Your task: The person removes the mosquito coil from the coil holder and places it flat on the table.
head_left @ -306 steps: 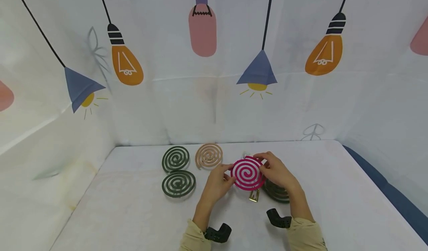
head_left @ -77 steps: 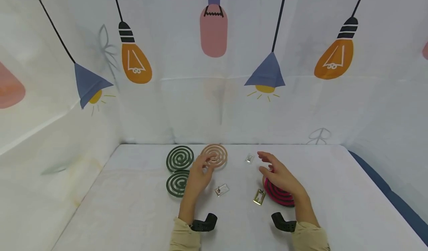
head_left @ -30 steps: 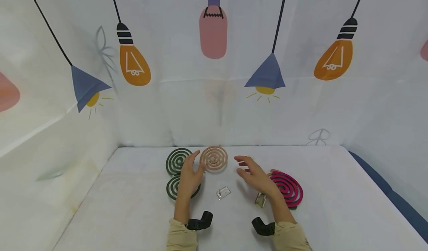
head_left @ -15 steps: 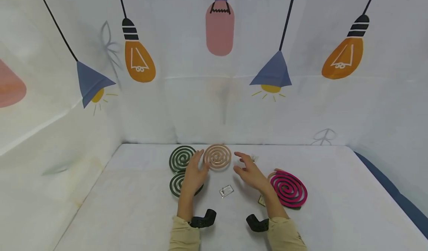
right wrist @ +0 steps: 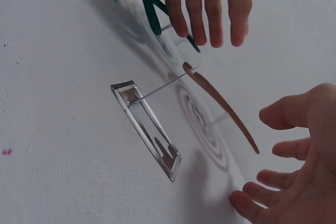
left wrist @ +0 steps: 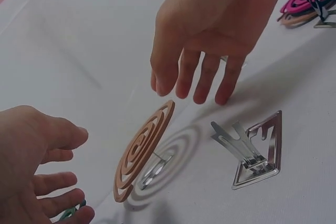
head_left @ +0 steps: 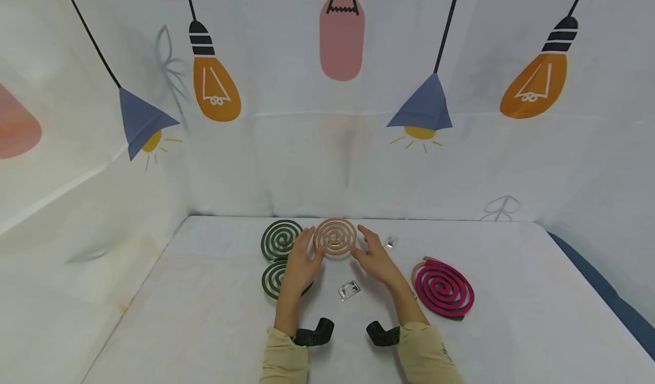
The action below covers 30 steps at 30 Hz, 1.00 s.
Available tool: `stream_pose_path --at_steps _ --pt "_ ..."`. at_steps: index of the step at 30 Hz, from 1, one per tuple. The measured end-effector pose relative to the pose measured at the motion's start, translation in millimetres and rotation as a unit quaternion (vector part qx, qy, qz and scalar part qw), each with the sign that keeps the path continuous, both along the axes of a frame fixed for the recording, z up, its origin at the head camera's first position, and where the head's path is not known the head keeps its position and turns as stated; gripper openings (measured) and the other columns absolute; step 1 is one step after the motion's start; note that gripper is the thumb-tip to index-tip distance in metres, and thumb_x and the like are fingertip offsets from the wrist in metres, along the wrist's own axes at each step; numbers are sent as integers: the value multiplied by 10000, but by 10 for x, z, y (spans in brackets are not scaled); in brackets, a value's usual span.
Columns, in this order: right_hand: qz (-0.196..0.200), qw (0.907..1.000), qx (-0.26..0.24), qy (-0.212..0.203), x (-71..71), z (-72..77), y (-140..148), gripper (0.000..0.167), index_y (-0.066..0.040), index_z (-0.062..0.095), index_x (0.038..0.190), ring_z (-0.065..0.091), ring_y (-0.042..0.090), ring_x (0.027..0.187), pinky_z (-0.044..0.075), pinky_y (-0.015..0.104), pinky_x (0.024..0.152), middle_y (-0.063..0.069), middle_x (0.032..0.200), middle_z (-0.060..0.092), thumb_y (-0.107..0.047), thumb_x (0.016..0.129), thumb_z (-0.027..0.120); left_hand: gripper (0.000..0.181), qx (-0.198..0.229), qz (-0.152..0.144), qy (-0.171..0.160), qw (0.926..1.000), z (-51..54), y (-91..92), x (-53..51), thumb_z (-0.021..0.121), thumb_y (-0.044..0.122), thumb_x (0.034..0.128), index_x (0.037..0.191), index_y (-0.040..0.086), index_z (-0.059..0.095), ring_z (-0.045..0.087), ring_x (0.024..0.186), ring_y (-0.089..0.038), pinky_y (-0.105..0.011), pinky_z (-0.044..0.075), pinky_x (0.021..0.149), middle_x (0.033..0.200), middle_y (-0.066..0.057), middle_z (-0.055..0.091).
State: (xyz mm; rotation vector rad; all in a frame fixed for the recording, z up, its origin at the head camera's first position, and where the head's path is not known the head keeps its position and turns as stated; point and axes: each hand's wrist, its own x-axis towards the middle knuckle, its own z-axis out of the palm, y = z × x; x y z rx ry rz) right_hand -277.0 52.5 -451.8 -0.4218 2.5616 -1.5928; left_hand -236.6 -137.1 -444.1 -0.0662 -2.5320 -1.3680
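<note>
A tan mosquito coil (head_left: 335,236) sits raised on a thin metal stand at the back of the table. My left hand (head_left: 302,264) is at its left side and my right hand (head_left: 377,259) at its right, fingers loosely extended. Both wrist views show gaps between the hands and the coil (left wrist: 137,148). A bare metal coil stand (head_left: 349,290) lies in front of it, with its prong sticking up in the right wrist view. Behind the right hand is a smaller-looking stand (head_left: 390,242). My left hand partly covers two green coils, one farther back (head_left: 280,239).
On the right, a pink coil (head_left: 444,288) lies on top of green and tan coils, whose edges show. Near this stack another stand (left wrist: 320,11) appears in the left wrist view, mostly hidden by my forearm in the head view. A white wall sheet rises behind the table.
Ten seconds ago both hands held the pink coil; it now lies on the right-hand stack. In the last second my right hand has moved left from the stack towards the tan coil.
</note>
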Motion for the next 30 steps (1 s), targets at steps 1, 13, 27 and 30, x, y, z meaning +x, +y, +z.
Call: stream_pose_path --at_steps 1,13,27,30 --pt "0 10000 -8 -37 0 -6 -5 625 6 261 1460 277 470 1348 316 593 1060 289 1472 257 -103 908 533 514 28 -3 24 10000 7 6 -2 580 196 918 1380 15 445 348 1350 -436 -567 307 1081 1449 -267 373" --pt "223 9997 18 -104 36 21 -33 604 8 259 1463 382 427 1317 377 528 1044 272 1456 320 -113 943 540 516 -81 -437 48 9990 -24 57 -25 563 162 919 1365 -59 429 396 1309 -443 -554 317 1078 1396 -299 422" --pt "253 9981 -509 -237 7 17 -41 529 19 382 1409 505 374 1244 492 437 937 236 1406 443 -120 933 566 518 -12 -400 -78 9992 -27 54 -27 603 132 883 1352 -35 462 409 1291 -459 -566 333 1060 1388 -311 419" --pt "202 9968 -701 -325 1 13 -40 503 4 419 1392 563 359 1180 511 416 902 241 1368 487 -117 929 575 501 -37 -276 -218 9994 -29 41 -14 602 139 884 1344 -16 481 390 1292 -488 -597 321 1052 1390 -332 399"
